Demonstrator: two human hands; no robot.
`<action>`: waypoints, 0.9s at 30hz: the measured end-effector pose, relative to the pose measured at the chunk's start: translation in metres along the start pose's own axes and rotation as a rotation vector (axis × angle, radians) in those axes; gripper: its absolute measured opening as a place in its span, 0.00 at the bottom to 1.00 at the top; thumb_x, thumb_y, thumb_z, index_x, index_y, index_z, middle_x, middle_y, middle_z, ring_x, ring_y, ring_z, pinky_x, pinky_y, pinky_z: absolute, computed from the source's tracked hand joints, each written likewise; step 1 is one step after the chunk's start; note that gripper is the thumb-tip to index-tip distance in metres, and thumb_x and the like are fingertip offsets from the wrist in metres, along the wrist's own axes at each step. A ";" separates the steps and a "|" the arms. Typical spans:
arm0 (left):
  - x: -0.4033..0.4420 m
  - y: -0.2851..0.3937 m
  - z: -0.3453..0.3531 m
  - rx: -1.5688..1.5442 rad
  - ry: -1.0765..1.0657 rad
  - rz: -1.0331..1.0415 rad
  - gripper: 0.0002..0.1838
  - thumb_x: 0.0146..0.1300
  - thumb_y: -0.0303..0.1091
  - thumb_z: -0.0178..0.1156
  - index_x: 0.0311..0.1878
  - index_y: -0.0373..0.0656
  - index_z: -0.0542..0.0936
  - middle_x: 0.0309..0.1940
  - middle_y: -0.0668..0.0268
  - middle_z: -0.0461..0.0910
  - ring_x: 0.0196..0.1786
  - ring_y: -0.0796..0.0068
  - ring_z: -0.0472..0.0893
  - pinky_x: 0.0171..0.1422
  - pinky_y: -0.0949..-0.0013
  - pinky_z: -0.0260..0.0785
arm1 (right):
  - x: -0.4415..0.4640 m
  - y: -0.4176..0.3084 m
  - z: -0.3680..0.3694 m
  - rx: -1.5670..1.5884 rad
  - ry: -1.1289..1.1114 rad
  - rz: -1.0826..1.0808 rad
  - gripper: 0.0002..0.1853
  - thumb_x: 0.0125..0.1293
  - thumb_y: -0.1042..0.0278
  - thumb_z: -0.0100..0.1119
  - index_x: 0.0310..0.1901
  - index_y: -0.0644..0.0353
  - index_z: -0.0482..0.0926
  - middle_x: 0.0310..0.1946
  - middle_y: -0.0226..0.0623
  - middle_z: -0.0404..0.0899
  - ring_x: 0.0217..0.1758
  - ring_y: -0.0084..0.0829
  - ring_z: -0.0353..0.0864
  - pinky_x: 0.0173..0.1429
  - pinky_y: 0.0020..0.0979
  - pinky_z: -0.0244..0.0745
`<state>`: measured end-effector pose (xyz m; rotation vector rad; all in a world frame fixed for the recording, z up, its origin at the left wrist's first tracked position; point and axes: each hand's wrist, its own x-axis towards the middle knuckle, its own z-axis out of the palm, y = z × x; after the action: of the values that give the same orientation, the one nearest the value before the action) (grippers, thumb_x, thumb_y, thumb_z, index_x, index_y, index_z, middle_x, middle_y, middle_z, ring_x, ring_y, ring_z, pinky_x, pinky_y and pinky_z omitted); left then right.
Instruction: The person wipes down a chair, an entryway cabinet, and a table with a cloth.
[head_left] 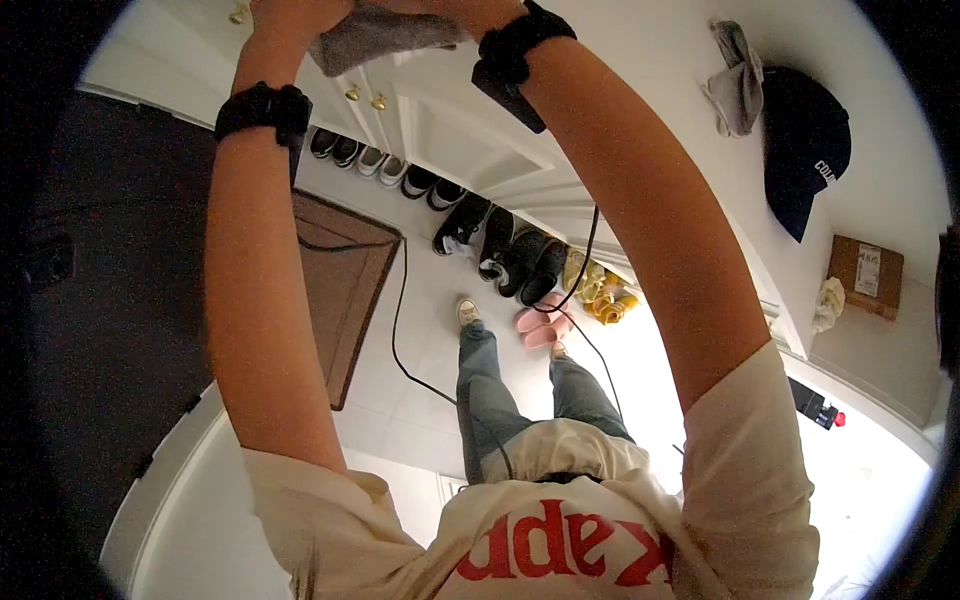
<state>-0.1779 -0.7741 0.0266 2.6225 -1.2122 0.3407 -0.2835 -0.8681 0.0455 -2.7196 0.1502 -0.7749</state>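
Observation:
Both my arms reach up to the top edge of the head view, with a black band on each wrist. A grey cloth (385, 42) hangs between the hands in front of the white cabinet. My left hand (300, 14) is closed at the cloth's left end, its fingertips partly cut off by the frame. At the cloth's upper right side, my right hand (455, 10) grips it, mostly out of the picture. Just below the cloth are the cabinet's brass knobs (365, 97).
Along the cabinet's foot stands a row of shoes (490, 240), with pink slippers (545, 322) nearby. A brown doormat (345, 290) and a black cable (398, 340) lie below. On the right are a dark cap (800, 140), another grey cloth (735, 80) and a cardboard box (865, 277).

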 end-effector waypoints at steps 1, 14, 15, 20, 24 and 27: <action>0.000 0.005 -0.002 -0.027 -0.009 -0.023 0.44 0.51 0.43 0.59 0.69 0.38 0.50 0.64 0.52 0.56 0.68 0.53 0.54 0.66 0.49 0.55 | 0.000 0.002 -0.001 0.014 0.003 0.004 0.27 0.47 0.66 0.61 0.50 0.66 0.67 0.49 0.51 0.67 0.56 0.50 0.66 0.59 0.44 0.63; -0.007 0.015 -0.007 0.125 -0.124 -0.084 0.48 0.51 0.48 0.62 0.69 0.38 0.48 0.69 0.55 0.49 0.71 0.58 0.50 0.72 0.53 0.43 | -0.005 -0.012 -0.017 -0.109 -0.057 -0.021 0.31 0.51 0.63 0.61 0.55 0.68 0.64 0.53 0.51 0.66 0.58 0.48 0.66 0.61 0.44 0.62; -0.008 0.017 -0.008 0.117 -0.111 -0.092 0.49 0.51 0.48 0.63 0.70 0.38 0.47 0.70 0.55 0.48 0.71 0.58 0.49 0.73 0.53 0.41 | 0.000 -0.015 -0.023 -0.112 -0.253 0.099 0.34 0.57 0.56 0.54 0.62 0.65 0.59 0.63 0.50 0.58 0.68 0.46 0.56 0.68 0.41 0.53; -0.009 0.028 -0.006 0.427 -0.015 -0.102 0.40 0.54 0.46 0.60 0.67 0.39 0.58 0.65 0.60 0.60 0.69 0.60 0.56 0.72 0.48 0.39 | -0.002 0.008 0.010 -0.190 0.124 -0.110 0.32 0.47 0.65 0.63 0.55 0.63 0.66 0.52 0.49 0.69 0.56 0.48 0.69 0.60 0.43 0.65; -0.006 0.038 -0.033 0.586 -0.257 -0.086 0.35 0.61 0.46 0.50 0.69 0.42 0.55 0.68 0.59 0.55 0.70 0.58 0.52 0.73 0.50 0.29 | -0.004 0.000 0.008 -0.165 0.127 -0.063 0.32 0.47 0.65 0.63 0.55 0.63 0.66 0.52 0.49 0.68 0.57 0.48 0.68 0.60 0.43 0.65; 0.001 0.034 -0.040 0.593 -0.313 -0.086 0.33 0.63 0.42 0.48 0.69 0.40 0.55 0.69 0.58 0.52 0.71 0.58 0.51 0.73 0.50 0.27 | 0.004 -0.004 0.009 -0.178 0.121 -0.033 0.30 0.49 0.66 0.61 0.55 0.64 0.65 0.52 0.50 0.68 0.57 0.48 0.68 0.60 0.42 0.65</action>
<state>-0.2081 -0.7843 0.0687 3.3309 -1.2269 0.3194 -0.2755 -0.8622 0.0416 -2.8476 0.2118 -0.9797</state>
